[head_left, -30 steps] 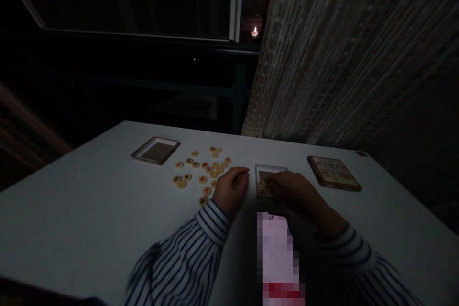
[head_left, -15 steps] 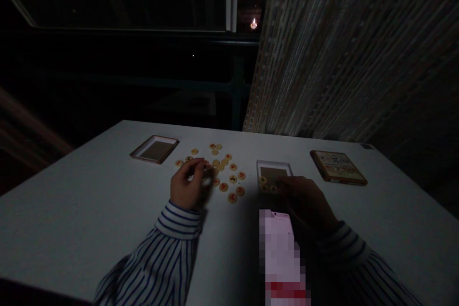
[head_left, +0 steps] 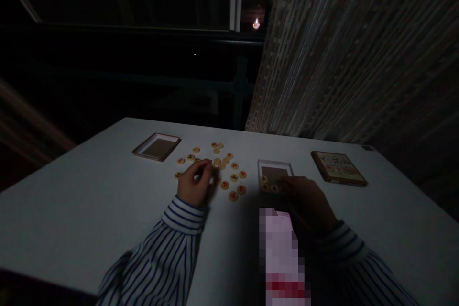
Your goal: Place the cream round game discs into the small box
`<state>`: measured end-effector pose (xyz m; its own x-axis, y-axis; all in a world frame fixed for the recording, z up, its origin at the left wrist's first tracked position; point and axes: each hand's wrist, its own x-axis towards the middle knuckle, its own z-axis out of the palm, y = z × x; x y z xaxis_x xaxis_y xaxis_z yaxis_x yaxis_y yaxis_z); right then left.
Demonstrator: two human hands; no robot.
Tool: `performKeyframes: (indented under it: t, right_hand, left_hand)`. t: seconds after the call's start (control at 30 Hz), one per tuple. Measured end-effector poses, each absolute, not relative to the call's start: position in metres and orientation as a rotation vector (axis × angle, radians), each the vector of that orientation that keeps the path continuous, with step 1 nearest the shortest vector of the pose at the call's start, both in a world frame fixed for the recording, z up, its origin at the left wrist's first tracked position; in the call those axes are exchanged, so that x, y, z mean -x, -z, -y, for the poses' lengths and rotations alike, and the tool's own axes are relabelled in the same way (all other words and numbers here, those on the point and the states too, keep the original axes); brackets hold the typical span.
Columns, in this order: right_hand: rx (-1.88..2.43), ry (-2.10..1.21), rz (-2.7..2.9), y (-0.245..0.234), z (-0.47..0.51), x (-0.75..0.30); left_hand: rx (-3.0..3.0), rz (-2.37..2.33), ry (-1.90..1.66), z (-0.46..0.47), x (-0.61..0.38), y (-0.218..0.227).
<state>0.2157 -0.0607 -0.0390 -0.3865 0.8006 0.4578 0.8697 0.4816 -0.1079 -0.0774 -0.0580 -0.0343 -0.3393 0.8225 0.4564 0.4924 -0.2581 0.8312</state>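
Several round Chinese chess pieces (head_left: 224,185) with red or black characters lie scattered on the white table (head_left: 143,210). Over the left part of this scatter is my left hand (head_left: 194,182), its thumb and forefinger pinched together; whether a piece is between them is too dark to make out. A shallow open box (head_left: 275,163) with a light rim stands to the right, with a few black-marked pieces (head_left: 264,186) in its near left corner. My right hand (head_left: 306,196) reaches over that box's near right corner, fingers curled closed, its fingertips dark and their contents hidden.
A brown-edged open box lid (head_left: 158,146) lies at the far left of the table. A closed box with a printed cover (head_left: 339,167) rests at the right. A pixelated phone (head_left: 283,253) lies near me. A string curtain (head_left: 304,57) hangs behind the table's right side.
My left hand has shifted slightly right over the pieces, and a black-marked piece to its left now shows. The right hand stays at the box. The whole view has moved slightly.
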Motion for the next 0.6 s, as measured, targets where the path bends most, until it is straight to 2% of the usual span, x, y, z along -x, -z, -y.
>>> performKeyframes:
  t: [0.3,0.6]
  right_hand:
    - [1.415,0.172,2.277,0.037,0.06,-0.212]
    - [1.401,0.159,2.255,0.036,0.063,-0.213]
  left_hand:
    - [-2.059,-1.669,-1.217,0.033,0.06,0.013]
    - [-2.323,-1.672,-0.841,0.033,0.039,0.039]
